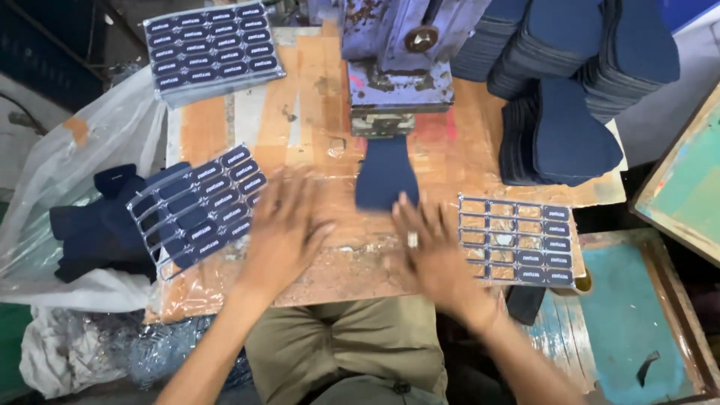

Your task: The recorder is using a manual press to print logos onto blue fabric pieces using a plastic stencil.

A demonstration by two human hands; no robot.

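Both hands lie flat, fingers spread: left hand (281, 229), right hand (427, 244) touching a navy fabric piece (385, 176). Its long axis runs 12 to 6 o'clock on the table (315, 105), the 12 o'clock end under the press (397, 67). Label sheets (517, 241) lie at 3 and 9 o'clock.

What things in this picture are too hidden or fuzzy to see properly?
- Head view: the left hand and right hand are motion-blurred, so finger contact is unclear.
- The dark blue fabric piece has its top end tucked under the press machine.
- The machine's upper part is cut off by the top edge.
- The label sheets carry print too small to tell.
- The fabric stacks run past the top edge.
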